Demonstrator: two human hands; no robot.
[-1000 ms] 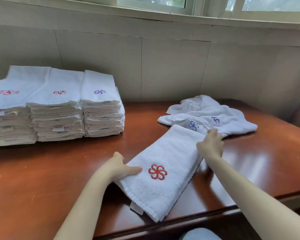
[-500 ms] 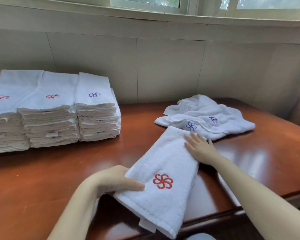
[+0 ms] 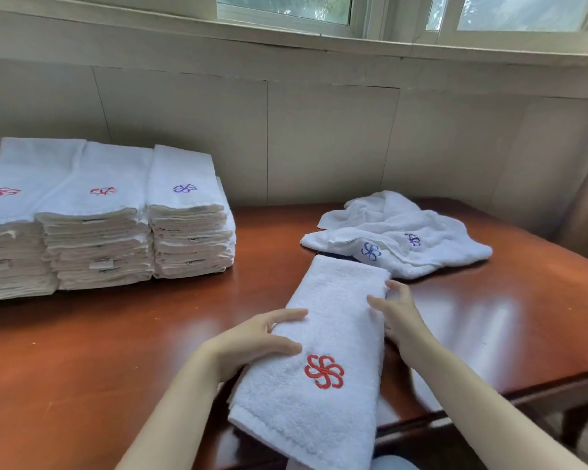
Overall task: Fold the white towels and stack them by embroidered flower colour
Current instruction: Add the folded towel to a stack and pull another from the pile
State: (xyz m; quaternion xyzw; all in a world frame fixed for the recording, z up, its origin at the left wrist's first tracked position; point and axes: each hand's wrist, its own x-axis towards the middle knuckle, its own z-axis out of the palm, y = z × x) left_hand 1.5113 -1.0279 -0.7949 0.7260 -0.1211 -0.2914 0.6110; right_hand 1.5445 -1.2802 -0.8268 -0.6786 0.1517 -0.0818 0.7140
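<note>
Between the two hands lies a folded white towel, a long strip running diagonally across the red-brown bench, its near end hanging past the bench's front edge. A red embroidered flower sits on the towel's top face, just right of the left grip. The left hand holds the towel's left long edge: thumb and forefinger lie flat on top of the cloth, spread apart, while the other fingers are hidden below, so whether they pinch the edge cannot be told. The right hand rests against the opposite long edge, farther from the person, fingers loosely spread and touching the cloth, closing on nothing that shows. Beyond the right grip, just past the towel's far end, lies a heap of unfolded white towels showing two bluish-purple flowers. Far to the left of the left grip, against the wall, stand three stacks of folded towels touching side by side: the leftmost stack and the middle stack have red flowers on top, and the right stack has a purple one.
</note>
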